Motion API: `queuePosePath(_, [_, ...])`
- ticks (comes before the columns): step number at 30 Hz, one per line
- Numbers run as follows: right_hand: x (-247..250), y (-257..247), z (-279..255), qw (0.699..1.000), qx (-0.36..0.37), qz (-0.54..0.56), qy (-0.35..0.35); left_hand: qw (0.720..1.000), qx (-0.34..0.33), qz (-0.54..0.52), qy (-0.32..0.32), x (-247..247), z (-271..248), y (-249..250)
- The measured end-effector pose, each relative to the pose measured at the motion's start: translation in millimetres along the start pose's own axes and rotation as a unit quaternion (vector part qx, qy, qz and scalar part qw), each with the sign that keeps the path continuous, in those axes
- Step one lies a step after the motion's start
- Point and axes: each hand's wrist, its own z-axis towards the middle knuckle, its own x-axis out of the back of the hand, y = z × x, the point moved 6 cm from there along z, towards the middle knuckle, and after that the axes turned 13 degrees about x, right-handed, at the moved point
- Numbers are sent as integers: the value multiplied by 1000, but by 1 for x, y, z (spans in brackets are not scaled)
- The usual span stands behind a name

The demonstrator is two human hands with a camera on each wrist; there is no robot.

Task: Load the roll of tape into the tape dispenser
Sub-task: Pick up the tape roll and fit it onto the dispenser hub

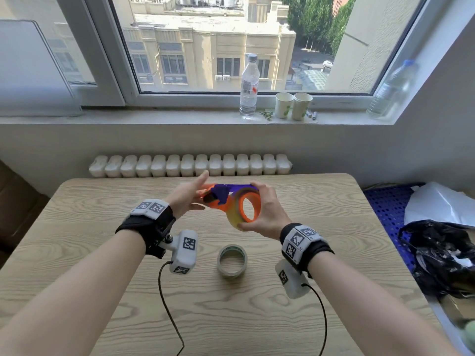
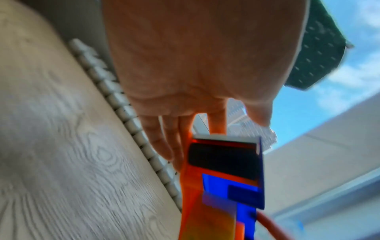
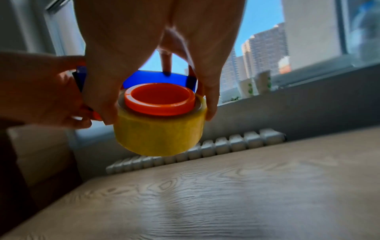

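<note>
Yellow tape was what we looked at first. The roll of tape [image 1: 235, 219] sat on the orange hub [image 3: 160, 98] of the tape dispenser [image 1: 226, 199], and both were up in the air over the far middle of the table [image 1: 334, 291], not resting on it. We saw the hub's rim poke out past the side of the roll, so we think the roll was on, or nearly all the way on.

Our right hand [image 1: 267, 214] was the nearer one to the roll. Its thumb and fingers were curled round the roll, one on each side, and the roll's hole pointed back at us. Our left hand [image 1: 189, 197] was at the other end, on the orange and blue body. Its fingers [image 2: 164, 139] lay mostly straight along the body, and one finger pointed away toward the window. The dispenser's long way ran left to right, from one hand to the other.

We think the next job was to pull the tape's loose end left, toward that front end.

We counted two rolls: the yellow one, and one greenish second roll [image 1: 232, 261] flat on the table, nearer to us, between our wrists. We counted one dispenser. On the windowsill [image 1: 154, 116] we counted two paper cups [image 1: 293, 106] and two bottles [image 1: 248, 86].
</note>
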Motion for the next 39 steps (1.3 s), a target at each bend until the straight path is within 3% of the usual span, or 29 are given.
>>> queuePosePath(4, [0, 9, 0, 995, -65, 68, 45, 984, 21, -172, -45, -4, 4, -9])
queuePosePath(7, [-5, 15, -1, 981, -125, 134, 61, 988, 39, -136, -53, -15, 3, -17])
queuePosePath(11, [-13, 18, -4, 936, -196, 284, 75, 994, 28, -58, -88, -33, -3, -21])
queuePosePath(15, [-19, 16, -6, 898, -231, 368, 67, 989, 22, -85, -117, -43, -6, -16])
queuePosePath(20, [-27, 2, -7, 879, -236, 412, 29, 976, 35, -129, -173, -53, -6, -14])
queuePosePath(24, [-26, -4, -7, 880, -229, 417, -2, 974, 11, -140, -177, -54, -9, -12])
queuePosePath(29, [-23, -2, -3, 913, -221, 343, 10, 973, -8, -165, -161, -54, -8, -12])
queuePosePath(34, [-15, -7, 1, 945, -177, 271, 51, 982, -12, -168, -88, -55, -3, -12])
queuePosePath(39, [-16, -19, 2, 941, -132, 311, 33, 981, -10, -173, -82, -57, 0, -19])
